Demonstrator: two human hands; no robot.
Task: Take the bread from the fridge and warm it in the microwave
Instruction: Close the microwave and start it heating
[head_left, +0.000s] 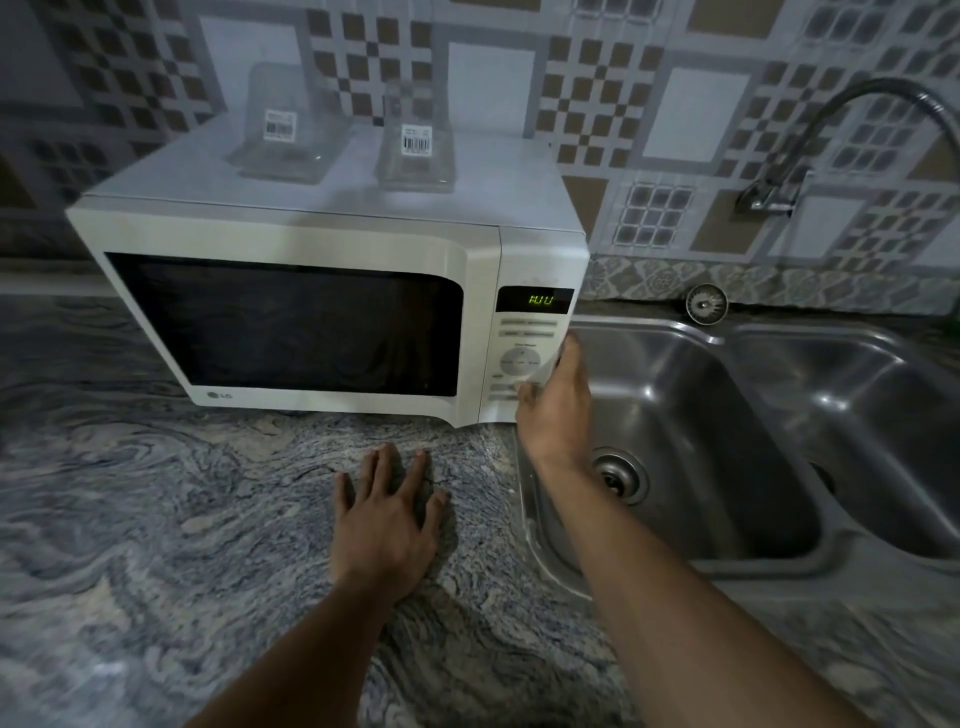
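the microwave bears an lg logo low on its door, its green display reads about 1:00, and barcode stickers on the clear containers atop it are illegible.

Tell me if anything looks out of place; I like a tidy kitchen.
Mildly: a sink strainer stands on edge behind the sink instead of lying flat. Two clear plastic boxes sit atop the microwave.
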